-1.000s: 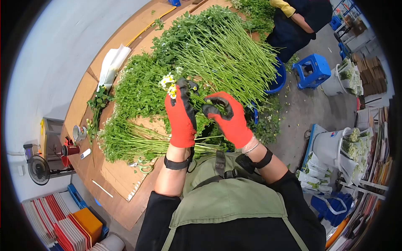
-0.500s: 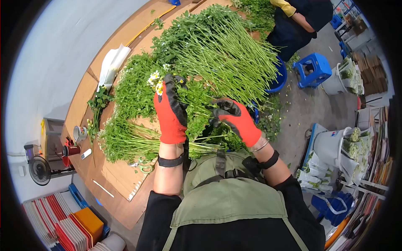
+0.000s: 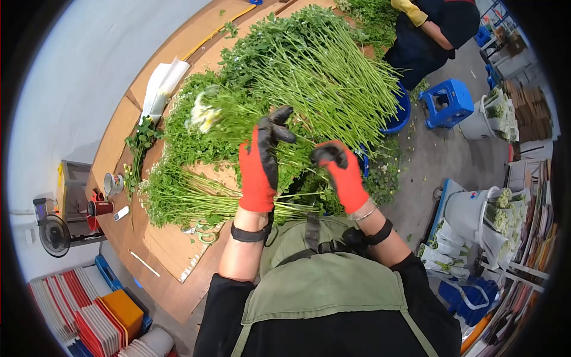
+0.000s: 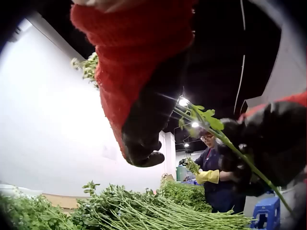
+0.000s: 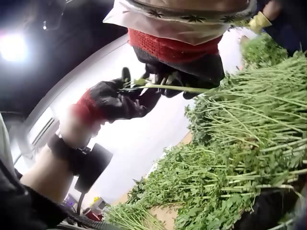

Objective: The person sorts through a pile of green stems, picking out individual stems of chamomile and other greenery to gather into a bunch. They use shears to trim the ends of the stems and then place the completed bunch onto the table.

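Observation:
In the head view my left hand (image 3: 259, 163), in a red glove with black palm, grips thin green flower stems above the piled greens. White flower heads (image 3: 206, 114), blurred by motion, stick out to its left. My right hand (image 3: 342, 175), gloved alike, has its fingers curled at the lower end of the stems. A green stem (image 4: 230, 144) with a small leaf runs between the two hands in the left wrist view. The right wrist view shows the stem (image 5: 177, 88) passing under the right fingers, with the left hand (image 5: 112, 101) close beside.
A large heap of cut stems (image 3: 339, 83) covers the table's far side. A smaller bundle (image 3: 208, 193) and scissors (image 3: 207, 235) lie nearer. A blue tub (image 3: 404, 110) and a blue stool (image 3: 449, 104) stand right. Another person (image 3: 437, 35) in yellow gloves works beyond.
The flower heads have shifted left, farther from my left hand than before, showing more stem and leaf. Over the last half second, my left hand has moved a little right and my right hand slightly right.

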Demonstrator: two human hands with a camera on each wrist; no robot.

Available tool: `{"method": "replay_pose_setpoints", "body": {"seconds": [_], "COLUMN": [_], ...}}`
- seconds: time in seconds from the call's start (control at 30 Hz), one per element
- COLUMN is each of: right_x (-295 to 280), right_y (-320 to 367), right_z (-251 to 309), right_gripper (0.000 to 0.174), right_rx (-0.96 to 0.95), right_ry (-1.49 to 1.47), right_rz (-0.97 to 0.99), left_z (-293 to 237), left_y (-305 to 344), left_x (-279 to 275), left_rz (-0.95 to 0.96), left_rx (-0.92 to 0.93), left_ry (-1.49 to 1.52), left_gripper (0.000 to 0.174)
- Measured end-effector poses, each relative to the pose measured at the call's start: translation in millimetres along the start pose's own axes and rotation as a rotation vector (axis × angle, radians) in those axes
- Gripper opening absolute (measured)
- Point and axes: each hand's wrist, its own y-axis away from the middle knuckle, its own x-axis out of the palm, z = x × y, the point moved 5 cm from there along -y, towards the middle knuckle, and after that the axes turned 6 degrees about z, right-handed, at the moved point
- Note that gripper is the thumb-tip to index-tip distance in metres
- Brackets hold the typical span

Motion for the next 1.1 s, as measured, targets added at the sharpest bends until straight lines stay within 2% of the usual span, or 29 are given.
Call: {"method": "replay_pose_setpoints", "body": {"seconds": [0.03,0.07,0.17,0.2,0.27,0.3,0.37,0.43,0.47,0.5,0.57,0.6,0.63,0.7,0.73,0.77,0.83,0.87,0.9,0.97,1.0,1.03,1.1], "right_x": [-14,-19,-22,-16,12,25,30,30,25,21,5,-1,0,25,33,34,55,61,61,57,56,56,35], "right_y": [0,1,4,4,1,-1,-4,-8,-11,-13,-18,-19,-14,3,6,5,17,17,17,13,12,16,11], "right_z": [-9,-2,10,20,42,49,50,34,17,15,20,16,15,52,68,75,103,101,96,88,93,92,75], "right_gripper": [0.022,0.022,0.023,0.023,0.032,0.037,0.040,0.034,0.029,0.029,0.027,0.030,0.030,0.031,0.039,0.039,0.048,0.048,0.048,0.041,0.032,0.032,0.029], "right_rx": [-0.020,0.039,0.006,0.006,0.078,0.114,0.105,0.274,0.149,0.151,0.072,0.113,0.116,0.034,-0.216,-0.215,-0.716,-0.751,-0.749,-0.769,-0.737,-0.736,-0.335], "right_ry": [-0.184,-0.291,-0.231,-0.232,-0.207,-0.194,-0.147,-0.169,-0.305,-0.305,-0.654,-0.505,-0.505,-0.078,0.268,0.269,1.083,1.152,1.152,1.163,1.079,1.078,0.215], "right_rz": [-0.033,-0.037,0.038,0.034,0.150,0.211,0.205,0.257,0.223,0.226,0.196,0.107,0.114,0.109,0.150,0.151,0.214,0.201,0.199,0.131,0.112,0.115,0.012], "left_z": [8,6,5,5,1,-3,4,18,13,5,-6,-7,-4,1,2,4,3,-1,-1,3,3,2,-1], "left_y": [-1,-4,-4,-5,-5,-3,1,6,5,3,0,-2,-4,-4,-4,-3,0,2,4,3,1,1,-1], "left_x": [-10,-18,-24,-22,-15,-10,-10,-23,-21,-15,-8,-12,-16,-22,-21,-20,-13,-7,-3,-3,-5,-8,-14], "left_rz": [-0.003,0.023,0.030,0.044,0.066,0.092,0.118,0.100,0.099,0.111,0.130,0.119,0.113,0.089,0.088,0.064,0.039,0.021,0.005,0.006,0.028,0.048,0.043], "left_rx": [-0.001,0.002,-0.013,0.003,0.015,-0.039,-0.095,-0.025,-0.026,-0.032,-0.041,-0.010,-0.007,-0.019,-0.018,-0.056,-0.095,-0.157,-0.220,-0.191,-0.148,-0.109,-0.087], "left_ry": [0.001,0.061,0.135,0.102,0.071,0.002,-0.070,-0.555,-0.557,-0.359,0.040,-0.013,-0.015,0.031,0.031,0.112,0.193,0.199,0.206,0.224,0.199,0.173,0.166], "left_gripper": [0.042,0.043,0.045,0.044,0.043,0.041,0.040,0.043,0.043,0.043,0.043,0.048,0.048,0.048,0.048,0.047,0.047,0.046,0.046,0.045,0.045,0.046,0.047]}}
